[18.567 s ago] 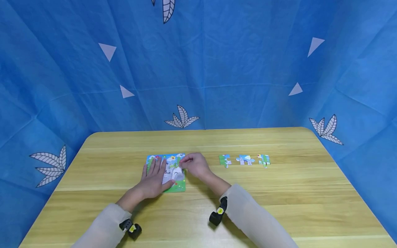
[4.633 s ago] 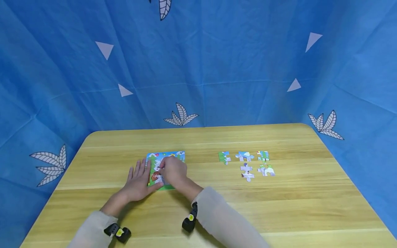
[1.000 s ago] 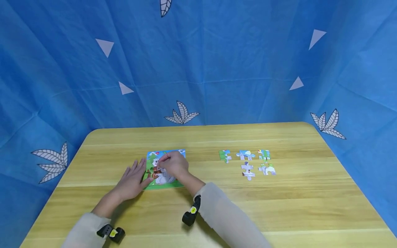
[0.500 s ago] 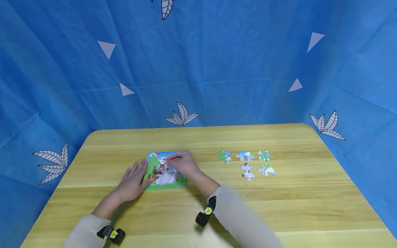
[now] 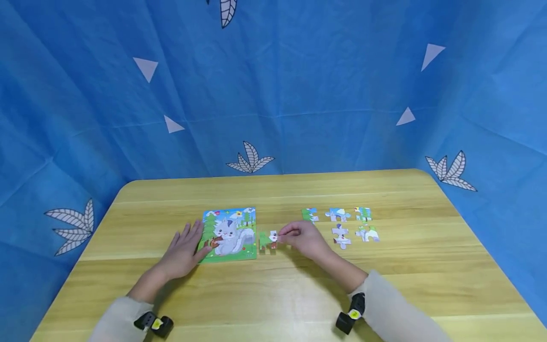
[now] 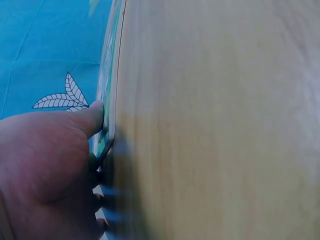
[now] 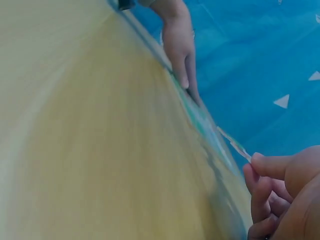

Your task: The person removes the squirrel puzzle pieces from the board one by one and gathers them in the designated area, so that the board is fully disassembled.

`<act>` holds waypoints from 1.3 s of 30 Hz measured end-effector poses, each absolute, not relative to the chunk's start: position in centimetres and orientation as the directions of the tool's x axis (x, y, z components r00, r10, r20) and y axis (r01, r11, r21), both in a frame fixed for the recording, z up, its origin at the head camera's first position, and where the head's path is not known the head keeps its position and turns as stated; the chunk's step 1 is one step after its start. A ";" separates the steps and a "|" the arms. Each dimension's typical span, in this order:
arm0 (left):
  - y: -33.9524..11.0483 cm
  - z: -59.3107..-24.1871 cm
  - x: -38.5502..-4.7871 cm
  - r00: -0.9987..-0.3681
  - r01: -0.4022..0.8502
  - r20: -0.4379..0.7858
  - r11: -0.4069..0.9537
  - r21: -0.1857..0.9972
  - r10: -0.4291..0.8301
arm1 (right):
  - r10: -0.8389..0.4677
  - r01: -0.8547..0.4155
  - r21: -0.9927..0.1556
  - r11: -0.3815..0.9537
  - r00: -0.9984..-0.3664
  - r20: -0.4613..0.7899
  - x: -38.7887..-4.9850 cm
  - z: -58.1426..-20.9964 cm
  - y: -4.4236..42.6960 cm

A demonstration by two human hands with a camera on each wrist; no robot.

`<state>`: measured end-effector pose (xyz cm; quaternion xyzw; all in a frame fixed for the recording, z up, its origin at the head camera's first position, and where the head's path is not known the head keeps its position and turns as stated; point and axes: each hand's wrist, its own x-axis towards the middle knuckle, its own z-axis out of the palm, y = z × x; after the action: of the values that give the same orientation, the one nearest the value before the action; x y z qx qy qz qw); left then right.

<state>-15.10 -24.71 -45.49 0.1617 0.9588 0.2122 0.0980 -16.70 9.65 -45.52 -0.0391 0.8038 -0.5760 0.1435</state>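
The jigsaw puzzle board [image 5: 231, 257], with its grey squirrel picture, lies flat on the table. Spread and straight, my left hand [image 5: 181, 251] rests along the board's left edge, thumb on its lower left part; the left wrist view shows that thumb [image 6: 90, 119] touching the rim. Just right of the board, my right hand [image 5: 305, 240] pinches a green and white puzzle piece [image 5: 267, 241] between thumb and fingers. In the right wrist view the piece [image 7: 234, 142] is seen nearly edge-on, held above the table.
Several loose puzzle pieces lie flat to the right in two rows, among them a green one [image 5: 309, 215], a blue one [image 5: 337, 214] and a lilac one [image 5: 340, 236]. The wooden table [image 5: 273, 294] ends at a blue curtain [image 5: 342, 85] behind.
My right hand has moved right from over the board, bringing a puzzle piece off it. The left hand has stayed at the board's left edge. Earlier, fewer loose pieces lay on the right.
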 end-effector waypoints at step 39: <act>-24.7 -45.6 -15.2 -0.928 0.268 -0.125 0.860 0.435 0.352 | -0.134 -0.138 -0.576 0.806 -0.990 0.049 -16.3 -45.1 19.2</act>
<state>-15.24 -24.73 -45.57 0.1616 0.9591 0.2096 0.1006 -16.25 19.16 -45.08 -0.0714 0.9503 -0.3031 -0.0032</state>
